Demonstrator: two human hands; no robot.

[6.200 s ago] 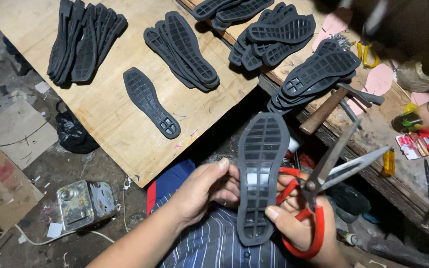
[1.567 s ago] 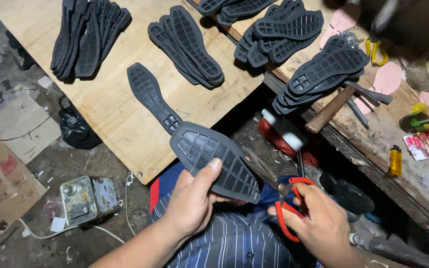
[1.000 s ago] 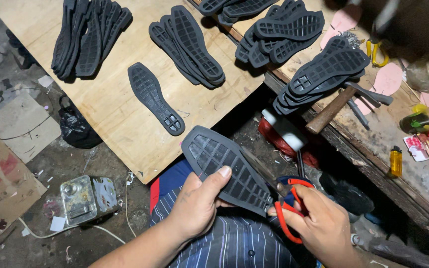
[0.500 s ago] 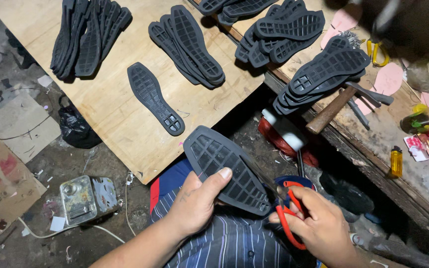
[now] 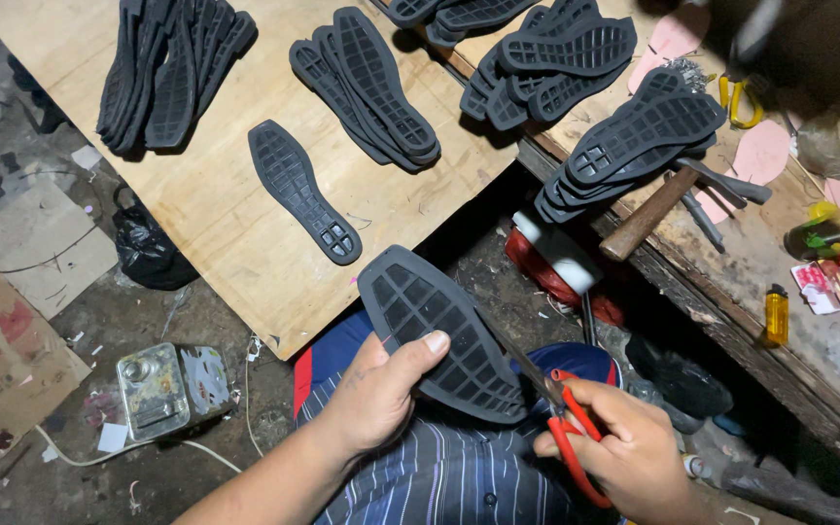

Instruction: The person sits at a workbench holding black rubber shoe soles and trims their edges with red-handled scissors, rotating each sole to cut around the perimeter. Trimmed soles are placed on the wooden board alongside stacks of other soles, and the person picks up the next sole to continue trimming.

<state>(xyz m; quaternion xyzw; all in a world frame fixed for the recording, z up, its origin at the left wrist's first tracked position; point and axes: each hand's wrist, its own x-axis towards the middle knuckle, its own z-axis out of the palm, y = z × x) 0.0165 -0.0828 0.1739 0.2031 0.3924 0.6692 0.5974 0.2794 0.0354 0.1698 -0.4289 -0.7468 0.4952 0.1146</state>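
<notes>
Left hand [image 5: 376, 394] grips a black rubber sole [image 5: 444, 335] above the lap; right hand [image 5: 634, 457] closes red-handled scissors [image 5: 561, 428] on its edge, trimming under way; one single sole [image 5: 303, 190] lies near the plywood board [image 5: 216, 224] front edge, stacks behind

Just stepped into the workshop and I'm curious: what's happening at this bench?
A seated person holds a black rubber shoe sole in the left hand and works red-handled scissors along its edge with the right hand. One single sole lies flat on the plywood board, with stacks of soles further back. A hammer rests on the workbench.
</notes>
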